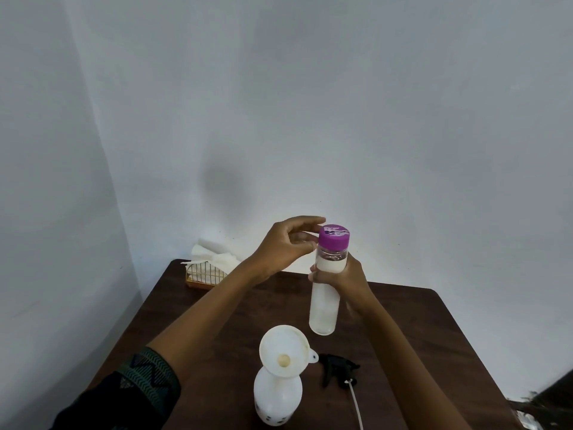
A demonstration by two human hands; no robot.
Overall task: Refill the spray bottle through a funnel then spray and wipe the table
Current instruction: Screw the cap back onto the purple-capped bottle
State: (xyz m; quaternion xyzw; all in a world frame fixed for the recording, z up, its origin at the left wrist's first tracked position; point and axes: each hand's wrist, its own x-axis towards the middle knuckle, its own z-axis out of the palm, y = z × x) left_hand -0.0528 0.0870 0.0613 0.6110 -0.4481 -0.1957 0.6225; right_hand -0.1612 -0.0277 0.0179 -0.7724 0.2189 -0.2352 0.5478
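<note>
A white spray bottle [277, 398] stands near the table's front edge with a white funnel [283, 350] seated in its neck. Its black trigger head [336, 369] with a white dip tube [356, 405] lies on the table just to the right. Above the table my right hand [344, 274] grips a tall clear bottle [324, 305] of cloudy white liquid, held upright. My left hand [286, 246] has its fingertips on the bottle's purple cap [334, 237].
The dark brown wooden table [418, 336] stands against a pale wall. A gold wire holder of white paper napkins [206, 268] sits at its far left corner. Something dark and shiny shows at the lower right edge of view.
</note>
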